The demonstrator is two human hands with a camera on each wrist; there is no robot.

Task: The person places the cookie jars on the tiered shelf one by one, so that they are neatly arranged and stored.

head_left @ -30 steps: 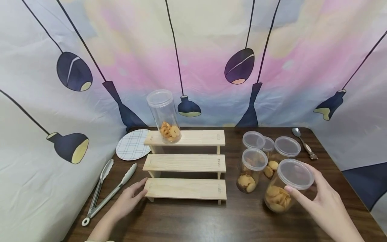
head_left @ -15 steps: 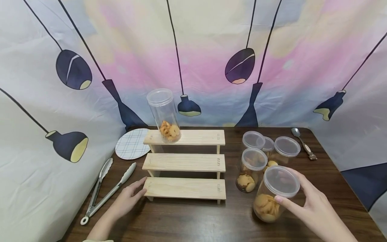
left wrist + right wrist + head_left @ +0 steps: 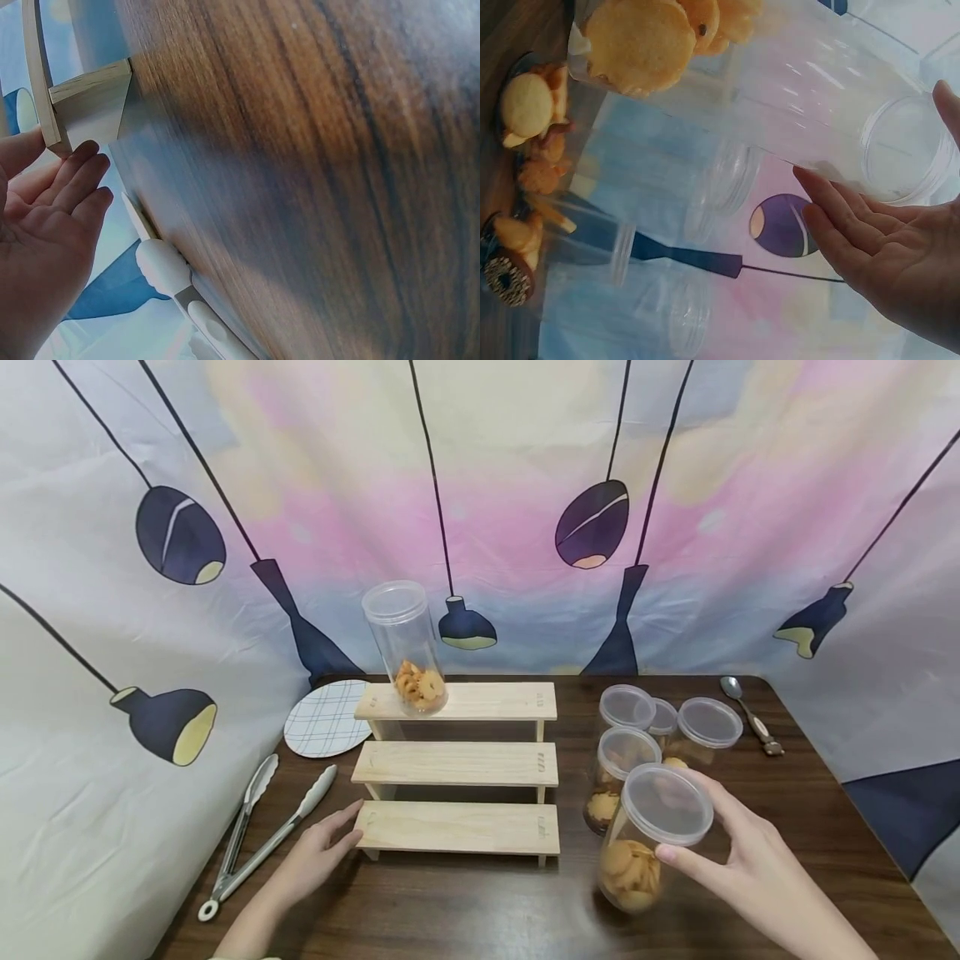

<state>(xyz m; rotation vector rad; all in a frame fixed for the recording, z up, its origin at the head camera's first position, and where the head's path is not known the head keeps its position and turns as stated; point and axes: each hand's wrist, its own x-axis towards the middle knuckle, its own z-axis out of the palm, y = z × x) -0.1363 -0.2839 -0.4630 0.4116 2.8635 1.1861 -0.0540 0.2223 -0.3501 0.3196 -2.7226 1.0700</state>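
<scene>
My right hand (image 3: pixel 750 852) holds a clear lidded jar (image 3: pixel 667 810) near its top, thumb on one side and fingers on the other. Round golden cookies (image 3: pixel 641 49) lie in its bottom, which appears raised slightly off the table. At the left end of a three-step wooden rack (image 3: pixel 457 827), my left hand (image 3: pixel 318 856) grips the lowest board's edge between thumb and fingers. The board's end and leg (image 3: pixel 94 105) show in the left wrist view. On the rack's top step, towards its left, stands another clear jar (image 3: pixel 405 643) with small cookies inside.
Several lidded jars (image 3: pixel 628 752) of snacks stand behind the held jar, partly hidden by it. A spoon (image 3: pixel 752 716) lies at the back right. Tongs (image 3: pixel 258 843) lie left of the rack, and a checked plate (image 3: pixel 326 718) sits behind them. A printed curtain (image 3: pixel 517 527) hangs behind the table.
My right hand has carried the held jar to the left and a little nearer, now in front of the closest standing jar. The left hand has stayed at the rack.
</scene>
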